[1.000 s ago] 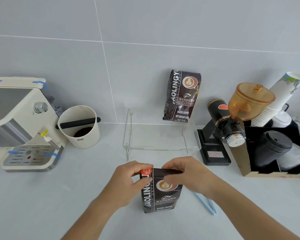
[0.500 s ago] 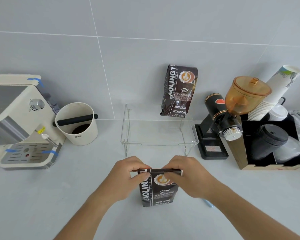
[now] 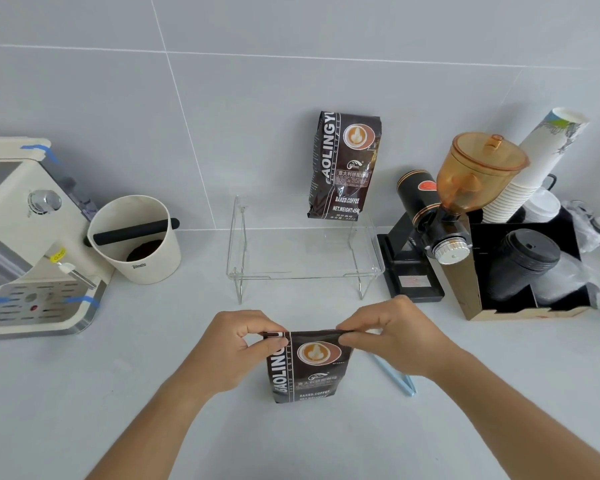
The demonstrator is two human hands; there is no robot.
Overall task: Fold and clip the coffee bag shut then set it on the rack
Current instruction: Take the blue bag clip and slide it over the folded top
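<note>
A dark brown coffee bag [image 3: 309,368] stands upright on the counter in front of me. Its top edge is folded down. My left hand [image 3: 229,351] pinches the fold's left corner and my right hand [image 3: 392,334] pinches its right corner. A pale blue clip [image 3: 397,375] lies on the counter just right of the bag, partly under my right wrist. Behind the bag stands a clear acrylic rack [image 3: 305,268], with a second coffee bag [image 3: 343,168] upright at its back right against the wall.
An espresso machine [image 3: 21,244] and a cream knock box [image 3: 136,240] stand at the left. A black grinder with an amber hopper [image 3: 444,216], stacked paper cups [image 3: 530,171] and a cardboard organiser with black lids [image 3: 523,271] fill the right.
The bag's top has been folded lower, and the orange mark at its left corner is now hidden. My hands have spread to the two corners of the fold.
</note>
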